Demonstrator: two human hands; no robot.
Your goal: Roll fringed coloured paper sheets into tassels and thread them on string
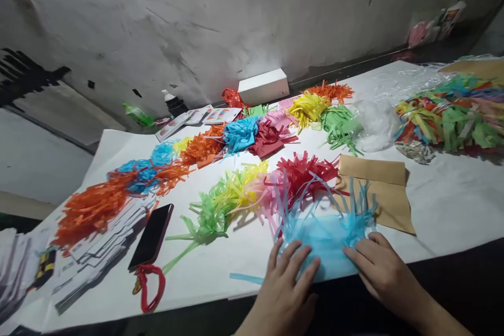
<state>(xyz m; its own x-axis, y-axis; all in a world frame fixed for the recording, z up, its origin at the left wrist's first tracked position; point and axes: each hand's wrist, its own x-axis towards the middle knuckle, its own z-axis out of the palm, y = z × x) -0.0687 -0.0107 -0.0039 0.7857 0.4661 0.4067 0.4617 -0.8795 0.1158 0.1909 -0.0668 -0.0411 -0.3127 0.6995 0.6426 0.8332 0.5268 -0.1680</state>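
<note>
My left hand (285, 286) and my right hand (380, 270) both rest flat on a light blue fringed paper piece (325, 233) at the near edge of the white-covered table (452, 205). The fingers of each hand are spread and press the blue paper down from either side. Its cut strips stand up toward the far side. Just beyond it lie a red fringed piece (303, 168), a pink one (262, 186), a yellow one (240, 181) and a green one (207, 218). A loose blue strip (246, 278) lies left of my left hand.
Brown paper sheets (378, 184) lie right of the blue piece. A black phone (151, 236) with a red cord (151, 286) lies at the left, beside white cards (106, 241) and orange fringes (90, 207). More coloured fringes (271, 126), a white box (263, 86) and a mixed pile (452, 115) sit further back.
</note>
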